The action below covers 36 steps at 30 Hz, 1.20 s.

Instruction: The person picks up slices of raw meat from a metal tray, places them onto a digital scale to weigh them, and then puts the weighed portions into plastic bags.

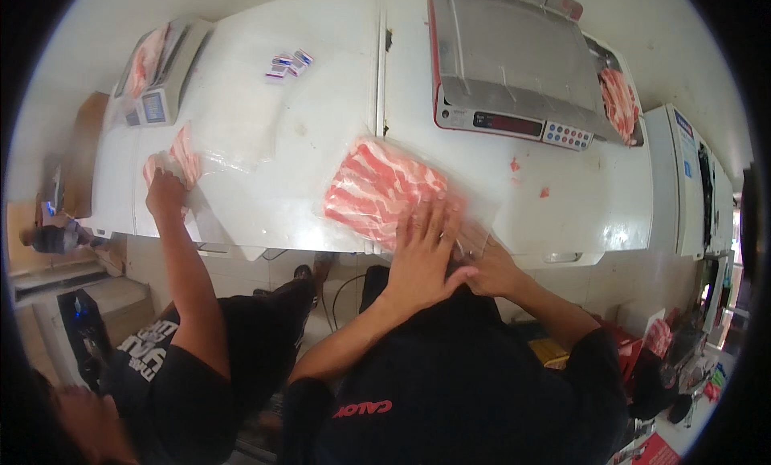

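- Right grip [487, 274]: at the bench's near edge, just right of the left grip, beside the loose end of the clear bag; its fingers are mostly hidden, so I cannot tell how far it is closed or whether it has hold of anything.
- Left grip [422, 252]: open, palm down with fingers extended, lying on the bag without closing around it.
- Clear bag of sliced streaky meat [377, 184]: flat on the white bench [257, 168], under the left grip's fingers and reaching beyond them to the left.
- Small meat scraps [515, 165]: on the bench, beyond and right of both grips.
- Co-worker's hand [165, 193]: well left of the left grip, touching streaky slices [185, 153].
- Red-trimmed digital scale [514, 126]: beyond the right grip; more streaky meat [618, 104] lies at its right side.
- White-and-purple packets [289, 63]: far beyond and left of the left grip.
- Second scale [177, 79]: farther left of that grip, with meat on top.
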Available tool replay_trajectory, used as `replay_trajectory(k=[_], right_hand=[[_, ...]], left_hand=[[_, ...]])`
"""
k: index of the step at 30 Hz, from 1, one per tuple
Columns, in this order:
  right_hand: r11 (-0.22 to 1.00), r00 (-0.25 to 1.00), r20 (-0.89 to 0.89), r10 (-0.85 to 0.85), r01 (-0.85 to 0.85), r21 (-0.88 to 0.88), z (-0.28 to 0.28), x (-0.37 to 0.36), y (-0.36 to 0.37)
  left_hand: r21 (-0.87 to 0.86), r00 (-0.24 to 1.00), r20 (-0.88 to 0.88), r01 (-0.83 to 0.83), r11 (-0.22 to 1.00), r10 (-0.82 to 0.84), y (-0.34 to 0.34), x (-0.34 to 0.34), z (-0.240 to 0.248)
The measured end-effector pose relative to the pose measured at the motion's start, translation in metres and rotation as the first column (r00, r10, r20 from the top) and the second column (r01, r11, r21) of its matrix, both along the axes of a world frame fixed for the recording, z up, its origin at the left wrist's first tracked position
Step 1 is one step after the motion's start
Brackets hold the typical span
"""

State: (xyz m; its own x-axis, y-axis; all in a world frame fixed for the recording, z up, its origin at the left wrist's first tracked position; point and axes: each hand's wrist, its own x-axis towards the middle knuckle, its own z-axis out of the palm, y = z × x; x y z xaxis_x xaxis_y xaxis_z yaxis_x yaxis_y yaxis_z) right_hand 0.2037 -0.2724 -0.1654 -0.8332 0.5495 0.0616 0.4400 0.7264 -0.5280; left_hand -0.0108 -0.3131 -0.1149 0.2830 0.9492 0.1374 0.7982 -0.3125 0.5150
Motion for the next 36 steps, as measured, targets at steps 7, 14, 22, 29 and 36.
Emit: replay_trajectory(k=[7, 14, 22, 29, 36], right_hand=[[0.989, 0.983, -0.140, 0.122, -0.108, 0.106, 0.006, -0.024, 0.040], [0.952, 0.951, -0.299, -0.083, 0.165, 0.259, 0.018, -0.041, 0.017], [0.931, 0.931, -0.114, -0.346, 0.356, 0.085, 0.040, -0.060, 0.034], [0.952, 0.950, -0.064, -0.306, 0.304, -0.038, 0.023, -0.045, 0.046], [0.977, 0.976, -0.052, -0.213, 0.211, -0.031, 0.035, -0.049, 0.063]], left_hand=[[0.072, 1.000, -0.013, -0.013, 0.997, 0.014, -0.005, 0.008, 0.021], [0.054, 0.982, -0.003, -0.187, 0.981, 0.188, -0.020, 0.032, 0.012], [0.139, 0.923, 0.100, -0.383, 0.913, 0.372, 0.012, 0.005, -0.015], [0.108, 0.917, 0.112, -0.393, 0.913, 0.382, 0.008, 0.010, -0.016], [0.113, 0.891, 0.208, -0.432, 0.895, 0.404, 0.011, 0.020, -0.011]])
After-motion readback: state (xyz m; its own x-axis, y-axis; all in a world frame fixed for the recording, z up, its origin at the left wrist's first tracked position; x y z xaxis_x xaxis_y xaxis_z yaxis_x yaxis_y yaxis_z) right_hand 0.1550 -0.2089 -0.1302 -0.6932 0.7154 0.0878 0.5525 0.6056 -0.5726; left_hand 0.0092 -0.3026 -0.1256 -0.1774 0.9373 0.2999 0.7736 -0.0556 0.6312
